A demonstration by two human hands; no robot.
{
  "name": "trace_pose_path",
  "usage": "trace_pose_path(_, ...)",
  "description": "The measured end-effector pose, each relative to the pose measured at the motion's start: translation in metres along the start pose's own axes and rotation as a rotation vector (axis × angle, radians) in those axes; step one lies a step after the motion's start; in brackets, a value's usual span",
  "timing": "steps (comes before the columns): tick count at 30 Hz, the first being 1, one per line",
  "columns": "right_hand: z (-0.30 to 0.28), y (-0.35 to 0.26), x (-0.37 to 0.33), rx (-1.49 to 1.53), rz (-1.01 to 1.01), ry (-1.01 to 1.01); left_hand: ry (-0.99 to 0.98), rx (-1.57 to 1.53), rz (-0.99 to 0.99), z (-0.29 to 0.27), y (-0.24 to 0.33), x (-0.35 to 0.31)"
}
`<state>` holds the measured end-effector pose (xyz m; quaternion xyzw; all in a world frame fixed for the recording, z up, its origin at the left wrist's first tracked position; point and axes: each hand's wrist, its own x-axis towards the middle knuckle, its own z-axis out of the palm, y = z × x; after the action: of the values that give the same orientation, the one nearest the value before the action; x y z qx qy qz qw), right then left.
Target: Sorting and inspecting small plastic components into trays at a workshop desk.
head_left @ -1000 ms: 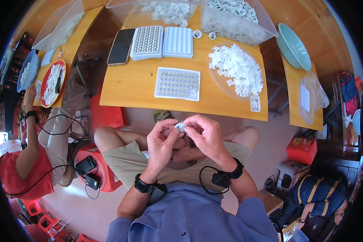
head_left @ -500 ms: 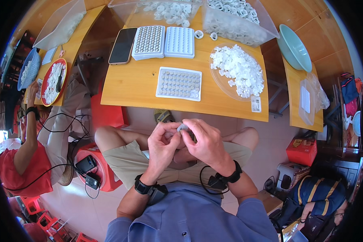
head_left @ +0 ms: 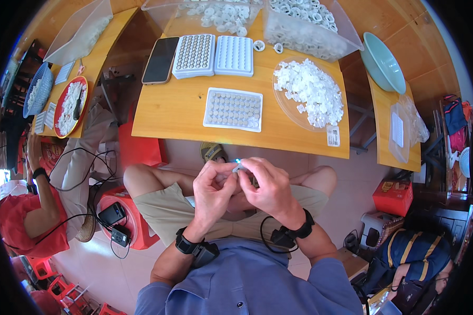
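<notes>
Above my lap, in front of the table's edge, both hands meet at the fingertips. Between them is a small pale plastic piece [head_left: 236, 167], mostly covered by fingers, with a bright bluish spot at its top. My left hand [head_left: 213, 188] pinches it from one side with the fingers curled. My right hand [head_left: 268, 189] grips it from the other side with thumb and forefinger. On the table just beyond lies a white tray [head_left: 206, 125] filled with rows of round silvery button cells [head_left: 232, 109].
The wooden table [head_left: 168, 118] bears a phone [head_left: 160, 60], stacked white trays [head_left: 194, 73], a round clear dish of white pieces [head_left: 312, 89] and bins of translucent rings [head_left: 312, 39]. A green basin [head_left: 379, 60] stands right. A person in red [head_left: 31, 215] sits left, near cables.
A bright bluish spot now shows at the piece between my fingers, where it looked dull before. My hands stay nearly in place. The person at left has lowered a hand from the table.
</notes>
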<state>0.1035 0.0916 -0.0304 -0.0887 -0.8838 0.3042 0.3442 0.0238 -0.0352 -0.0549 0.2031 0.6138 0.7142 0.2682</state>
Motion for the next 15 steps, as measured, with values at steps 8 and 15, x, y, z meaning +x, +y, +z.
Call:
trace_pose_path(8,-0.008,0.009,0.008,0.182,0.133,-0.02,0.019,-0.08,0.096,0.007,0.0,0.007)
trace_pose_path(15,-0.01,0.003,0.016,0.113,0.083,-0.002,0.041,0.044,0.141,0.003,0.004,0.019)
